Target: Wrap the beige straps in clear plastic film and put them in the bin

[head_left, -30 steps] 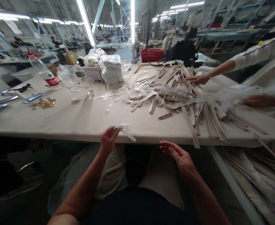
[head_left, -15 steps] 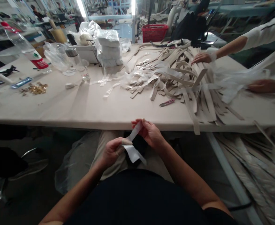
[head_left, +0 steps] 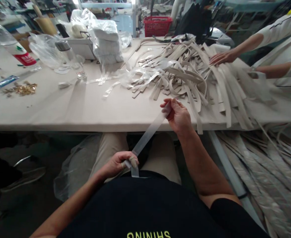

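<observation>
- Left hand (head_left: 119, 162), low over the lap: thumb and fingers pinching the translucent strip (head_left: 149, 131), a short end hanging below
- Right hand (head_left: 180, 115), higher, by the front edge of the table (head_left: 46, 114): fingertips pinching the strip near its other end
- Translucent strip: drawn out straight, slanting between both hands
- Beyond the right hand: tangled heap of beige straps (head_left: 176, 73), a co-worker's hand (head_left: 222, 58) on its right side
- Farther left: gold-coloured pieces (head_left: 25, 89), a capped clear bottle (head_left: 72, 61), a plastic-wrapped white stack (head_left: 107, 43)
</observation>
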### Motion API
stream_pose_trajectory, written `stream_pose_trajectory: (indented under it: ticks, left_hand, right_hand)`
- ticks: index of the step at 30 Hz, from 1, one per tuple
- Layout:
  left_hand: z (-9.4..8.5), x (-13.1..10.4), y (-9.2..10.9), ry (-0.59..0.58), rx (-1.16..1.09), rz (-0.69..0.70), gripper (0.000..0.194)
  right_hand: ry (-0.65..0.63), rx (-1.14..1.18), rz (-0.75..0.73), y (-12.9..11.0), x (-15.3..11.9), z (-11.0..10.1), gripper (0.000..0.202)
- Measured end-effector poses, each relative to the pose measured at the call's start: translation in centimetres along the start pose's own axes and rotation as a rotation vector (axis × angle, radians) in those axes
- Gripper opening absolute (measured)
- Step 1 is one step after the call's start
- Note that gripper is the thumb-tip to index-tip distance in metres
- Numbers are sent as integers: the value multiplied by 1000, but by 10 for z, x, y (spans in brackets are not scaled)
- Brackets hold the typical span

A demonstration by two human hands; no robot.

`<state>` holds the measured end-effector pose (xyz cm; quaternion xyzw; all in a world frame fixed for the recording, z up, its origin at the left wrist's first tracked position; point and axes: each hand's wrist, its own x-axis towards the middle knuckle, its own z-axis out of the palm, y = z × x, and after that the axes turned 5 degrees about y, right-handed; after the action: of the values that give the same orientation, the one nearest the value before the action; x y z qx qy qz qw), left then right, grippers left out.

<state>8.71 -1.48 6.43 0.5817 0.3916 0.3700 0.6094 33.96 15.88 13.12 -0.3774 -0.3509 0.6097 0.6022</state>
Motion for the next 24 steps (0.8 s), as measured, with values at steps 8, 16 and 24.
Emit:
stream_pose_trajectory:
  ticks: [8, 16, 24]
  left_hand:
    - [-20, -14, -8, 136, -224, -94, 37]
    - [-41, 22, 8, 228, -455, -8, 35]
    - [-65, 44, 47, 342, -571, 70, 73]
  right_hand:
    - [441, 216, -236, -49, 18, -37, 35]
    - [689, 326, -347, -73, 8, -89, 46]
    - [22, -211, 61, -6, -57, -86, 26]
